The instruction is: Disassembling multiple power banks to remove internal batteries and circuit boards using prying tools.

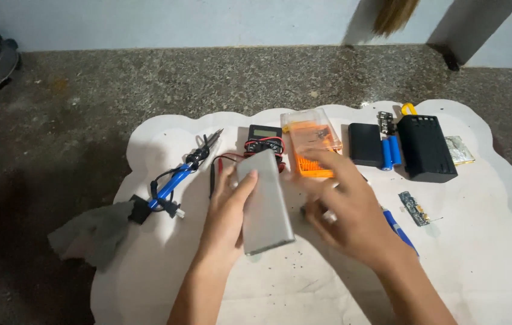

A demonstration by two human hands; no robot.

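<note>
My left hand (227, 212) grips a flat grey rectangular case (265, 201) by its left edge, thumb on top, holding it tilted just above the white mat (484, 253). My right hand (343, 201) hovers to the right of the case, blurred, fingers spread, holding nothing I can make out. A small dark object lies under its palm near the case's right edge. Behind the case sits a black multimeter (265, 136) with red and black leads. A clear box of orange screwdriver bits (310, 147) lies just beyond my right fingertips.
A blue-handled soldering iron (174, 179) and a grey cloth (93, 232) lie at left. At right are a black block (365, 144), two blue cylindrical cells (391, 152), a black cell holder (425, 147), a small circuit board (413, 208) and a blue pen (399, 229). Speckled stone floor surrounds the mat.
</note>
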